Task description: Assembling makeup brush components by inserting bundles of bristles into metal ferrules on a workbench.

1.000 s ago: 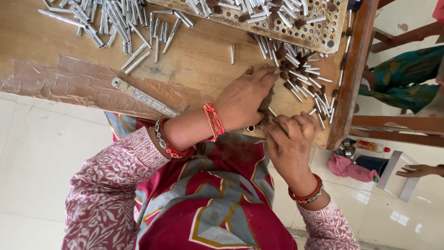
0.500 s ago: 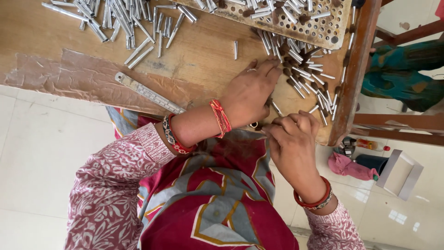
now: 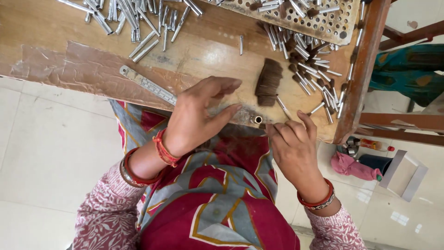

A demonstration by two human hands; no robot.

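Brown bristle bundle point(image 3: 268, 82) sits on the wooden surface point(image 3: 203, 51), a bit in from the near edge, just beyond the gap between both hands. Left hand point(image 3: 199, 115) hangs over that edge with fingers loosely spread, holding nothing, right by a steel ruler point(image 3: 147, 84). Right hand point(image 3: 293, 148) is at the edge too, fingers pinched narrow on a thin metal tube point(image 3: 283, 106). A short open-ended tube point(image 3: 257, 120) lies between the hands. Loose metal tubes point(image 3: 134, 18) pile up along the far edge, and a perforated tray point(image 3: 319, 21) sits in the far right corner.
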